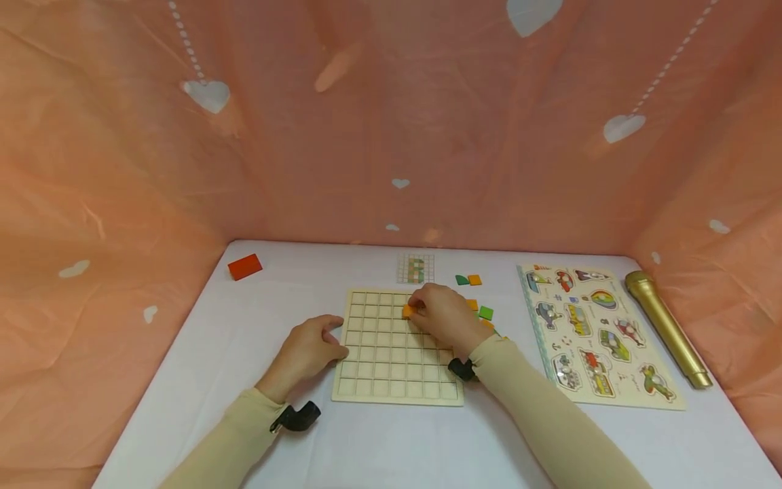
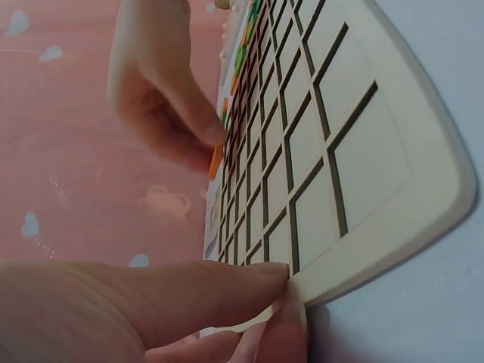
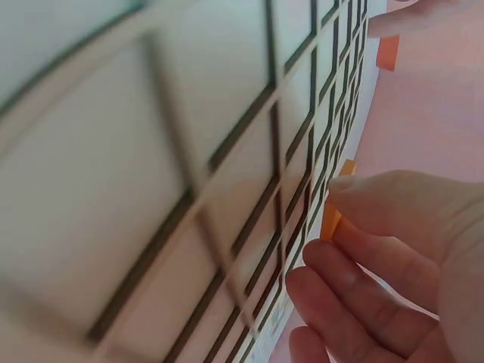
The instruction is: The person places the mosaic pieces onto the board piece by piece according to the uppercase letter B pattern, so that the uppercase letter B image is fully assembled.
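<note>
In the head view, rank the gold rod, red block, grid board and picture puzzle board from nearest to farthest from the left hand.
From the left hand:
1. Grid board: its left edge touches the hand.
2. Red block: beyond the hand, far left.
3. Picture puzzle board: right, past the grid board.
4. Gold rod: farthest right.
</note>
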Tool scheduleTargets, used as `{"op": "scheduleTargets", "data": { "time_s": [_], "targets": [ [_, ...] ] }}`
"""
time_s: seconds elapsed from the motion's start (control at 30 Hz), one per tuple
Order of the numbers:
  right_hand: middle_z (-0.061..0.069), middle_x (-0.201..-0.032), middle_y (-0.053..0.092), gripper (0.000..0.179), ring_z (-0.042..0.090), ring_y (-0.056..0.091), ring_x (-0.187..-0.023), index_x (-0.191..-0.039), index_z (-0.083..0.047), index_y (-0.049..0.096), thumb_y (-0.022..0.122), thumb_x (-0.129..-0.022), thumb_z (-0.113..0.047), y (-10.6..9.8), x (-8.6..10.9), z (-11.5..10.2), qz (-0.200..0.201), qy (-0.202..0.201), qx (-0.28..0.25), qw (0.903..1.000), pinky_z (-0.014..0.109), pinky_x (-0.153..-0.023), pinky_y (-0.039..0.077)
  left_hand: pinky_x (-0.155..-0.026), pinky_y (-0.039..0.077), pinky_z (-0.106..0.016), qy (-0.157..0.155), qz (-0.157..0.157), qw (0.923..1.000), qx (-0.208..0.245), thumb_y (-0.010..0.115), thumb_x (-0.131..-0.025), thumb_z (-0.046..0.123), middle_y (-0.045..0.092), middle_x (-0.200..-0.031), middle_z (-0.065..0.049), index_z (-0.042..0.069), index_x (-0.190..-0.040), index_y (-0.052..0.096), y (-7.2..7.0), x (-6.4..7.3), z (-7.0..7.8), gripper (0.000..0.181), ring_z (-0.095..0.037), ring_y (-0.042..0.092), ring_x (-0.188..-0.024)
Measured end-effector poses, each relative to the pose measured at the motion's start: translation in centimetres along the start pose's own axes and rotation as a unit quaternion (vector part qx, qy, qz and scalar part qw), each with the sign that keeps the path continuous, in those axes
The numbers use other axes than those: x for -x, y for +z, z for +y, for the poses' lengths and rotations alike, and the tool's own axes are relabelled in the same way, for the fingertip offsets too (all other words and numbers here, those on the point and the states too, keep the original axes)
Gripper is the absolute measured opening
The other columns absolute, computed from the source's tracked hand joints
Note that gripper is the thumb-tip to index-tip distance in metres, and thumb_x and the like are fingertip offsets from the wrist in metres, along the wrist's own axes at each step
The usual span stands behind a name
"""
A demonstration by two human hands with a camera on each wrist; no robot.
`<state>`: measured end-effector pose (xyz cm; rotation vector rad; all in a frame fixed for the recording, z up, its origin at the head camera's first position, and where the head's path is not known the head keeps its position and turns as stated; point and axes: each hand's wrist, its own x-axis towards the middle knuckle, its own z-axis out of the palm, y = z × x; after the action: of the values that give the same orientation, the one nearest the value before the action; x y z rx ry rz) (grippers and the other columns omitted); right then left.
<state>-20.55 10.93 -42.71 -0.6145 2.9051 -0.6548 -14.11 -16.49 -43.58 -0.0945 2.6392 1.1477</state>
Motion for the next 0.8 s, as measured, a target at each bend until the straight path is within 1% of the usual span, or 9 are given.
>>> {"op": "scheduleTargets", "data": {
  "time_s": [0.13, 0.3, 0.4, 0.5, 0.63, 0.8],
  "targets": [
    [0.006, -0.116, 0.078, 0.022, 0.023, 0.073, -0.104, -0.118, -0.010, 0.080, 0.077, -0.101, -0.024, 0.4, -1.1, -0.8, -0.004, -0.015, 0.001, 0.9999, 0.042, -0.096, 0.061, -0.071, 0.049, -0.030, -0.002, 0.002, 1.0000, 0.007, 0.083, -0.086, 0.009, 0.071, -0.086, -0.004, 0.003, -0.146, 0.064, 0.1, 0.1, 0.0, 0.063, -0.017, 0.063, -0.074],
    [0.004, -0.114, 0.077, 0.021, 0.019, 0.070, -0.099, -0.117, -0.011, 0.080, 0.078, -0.101, -0.025, 0.8, -2.0, -1.5, -0.011, -0.017, 0.003, 0.9998, 0.040, -0.094, 0.061, -0.072, 0.048, -0.030, -0.008, 0.005, 0.9999, 0.007, 0.084, -0.087, 0.011, 0.070, -0.088, -0.004, 0.006, -0.145, 0.064, 0.2, 0.0, 0.0, 0.062, -0.018, 0.062, -0.078],
    [0.004, -0.111, 0.076, 0.020, 0.018, 0.068, -0.095, -0.115, -0.011, 0.081, 0.078, -0.101, -0.026, 1.0, -2.3, -1.8, -0.013, -0.022, 0.003, 0.9997, 0.038, -0.090, 0.061, -0.073, 0.049, -0.030, -0.012, 0.003, 0.9999, 0.010, 0.084, -0.088, 0.012, 0.070, -0.089, -0.004, 0.007, -0.146, 0.064, 0.4, -0.2, 0.1, 0.062, -0.019, 0.063, -0.079],
    [0.004, -0.110, 0.076, 0.020, 0.017, 0.066, -0.093, -0.115, -0.010, 0.081, 0.077, -0.102, -0.025, 1.2, -2.7, -2.1, -0.019, -0.030, 0.005, 0.9994, 0.037, -0.088, 0.060, -0.074, 0.050, -0.030, -0.013, 0.002, 0.9998, 0.016, 0.084, -0.088, 0.013, 0.071, -0.089, -0.004, 0.008, -0.146, 0.064, 0.4, -0.4, 0.1, 0.061, -0.019, 0.064, -0.078],
    [0.003, -0.110, 0.076, 0.020, 0.016, 0.066, -0.094, -0.117, -0.011, 0.081, 0.076, -0.103, -0.023, 1.5, -3.1, -2.4, -0.030, -0.034, 0.009, 0.9989, 0.036, -0.088, 0.060, -0.075, 0.050, -0.030, -0.014, -0.001, 0.9997, 0.019, 0.085, -0.088, 0.012, 0.072, -0.088, -0.004, 0.007, -0.145, 0.064, 0.4, -0.5, 0.0, 0.061, -0.018, 0.064, -0.077],
    [0.004, -0.110, 0.075, 0.019, 0.017, 0.067, -0.094, -0.116, -0.011, 0.081, 0.077, -0.101, -0.022, 1.8, -3.3, -2.6, -0.031, -0.038, 0.014, 0.9987, 0.037, -0.088, 0.061, -0.076, 0.051, -0.031, -0.013, -0.009, 0.9997, 0.016, 0.086, -0.088, 0.012, 0.072, -0.088, -0.004, 0.007, -0.146, 0.063, 0.2, -0.5, -0.2, 0.062, -0.018, 0.065, -0.077]
  ]
}}
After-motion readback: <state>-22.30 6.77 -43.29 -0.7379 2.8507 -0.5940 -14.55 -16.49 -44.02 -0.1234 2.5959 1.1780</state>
